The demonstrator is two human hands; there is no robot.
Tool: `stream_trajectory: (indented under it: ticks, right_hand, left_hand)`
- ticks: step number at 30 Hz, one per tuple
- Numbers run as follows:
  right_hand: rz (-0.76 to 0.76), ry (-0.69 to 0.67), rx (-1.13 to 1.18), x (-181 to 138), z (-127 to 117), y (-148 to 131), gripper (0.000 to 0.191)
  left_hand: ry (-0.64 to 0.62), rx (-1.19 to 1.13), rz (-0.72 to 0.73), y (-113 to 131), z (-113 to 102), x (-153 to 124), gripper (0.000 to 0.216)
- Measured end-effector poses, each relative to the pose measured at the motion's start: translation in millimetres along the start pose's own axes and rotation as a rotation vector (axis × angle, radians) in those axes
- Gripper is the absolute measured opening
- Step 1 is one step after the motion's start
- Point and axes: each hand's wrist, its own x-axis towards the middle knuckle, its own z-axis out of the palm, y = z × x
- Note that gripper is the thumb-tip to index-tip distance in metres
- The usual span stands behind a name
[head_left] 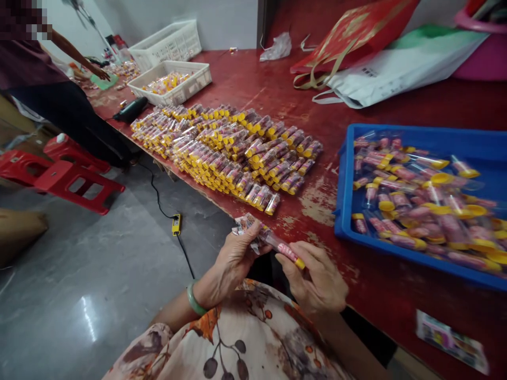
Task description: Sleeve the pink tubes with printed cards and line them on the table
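Observation:
In front of my lap, my left hand (235,256) is closed on a bunch of printed clear plastic sleeves (246,222), pinched under the thumb. My right hand (319,279) grips a clear tube (288,252) with pink contents near its yellow cap. The tube's far end meets the sleeves at my left fingers; whether it is inside one, I cannot tell. Just beyond my hands, stacked rows of wrapped yellow-capped tubes (222,153) lie on the red table (317,203). To the right, a blue crate (344,184) holds loose tubes (400,200).
A flat printed packet (451,340) lies at the lower right. White crates (190,79), a black tool (132,110) and bags (396,68) are farther back. A co-worker (35,68) stands at left near red stools (75,179). A cable (156,190) crosses the floor.

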Motion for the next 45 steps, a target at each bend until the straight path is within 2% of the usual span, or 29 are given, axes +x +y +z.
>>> stream_trajectory:
  ticks: [2,4,7,9,13,19,26,29,33,35,37,40,42,45]
  right_hand:
    - [-0.167,-0.061,-0.156,-2.6,-1.1,0.0,0.031]
    - [-0.213,-0.093,-0.177,-5.1,-0.9,-1.0,0.030]
    - [0.054,-0.004,0.036,-7.8,2.4,-3.0,0.026]
    - [0.177,0.036,0.124,-9.2,4.4,-3.4,0.025]
    - [0.176,0.017,0.126,-10.5,1.3,-2.0,0.028]
    - [0.286,0.031,0.203,-10.3,-10.9,-0.4,0.025]
    - [0.231,0.035,0.190,-11.0,-9.9,-4.3,0.028]
    - [0.186,0.028,0.117,-10.4,-9.9,-1.7,0.029]
    - [-0.113,-0.065,-0.147,-7.1,-13.0,0.8,0.029]
    - [-0.231,-0.097,-0.209,-6.0,-13.1,0.1,0.026]
    - [-0.196,-0.089,-0.179,-7.1,-10.8,-0.6,0.025]
    - [0.062,0.013,-0.038,-12.9,-5.1,1.2,0.027]
    - [0.149,0.065,0.008,-17.2,-2.6,3.7,0.027]
    - [-0.045,-0.025,-0.105,-19.6,-3.8,4.0,0.029]
  left_hand:
    - [-0.018,0.022,0.028,-3.0,-3.6,4.0,0.034]
    - [-0.031,0.030,0.045,-5.4,-6.2,7.1,0.035]
    - [-0.032,0.045,0.057,-7.0,-7.0,8.1,0.037]
    - [-0.025,0.049,0.066,-6.3,-5.8,7.1,0.037]
    - [0.008,0.028,0.058,-1.7,-2.5,5.2,0.032]
    - [0.031,0.003,0.050,1.3,-0.7,5.7,0.030]
    - [0.005,-0.042,0.002,-2.7,-0.2,3.9,0.030]
    - [-0.012,-0.015,-0.025,-2.9,1.0,1.9,0.030]
    - [-0.024,-0.014,-0.036,-4.5,3.9,-0.7,0.030]
    - [-0.064,-0.021,-0.003,-6.9,5.2,-1.0,0.033]
    - [-0.092,-0.014,0.025,-10.3,5.5,0.0,0.038]
    - [-0.029,0.033,0.007,-15.2,3.5,2.8,0.044]
    - [0.020,0.060,-0.007,-16.4,1.9,3.1,0.044]
    - [0.000,0.061,0.029,-14.9,0.8,-2.0,0.042]
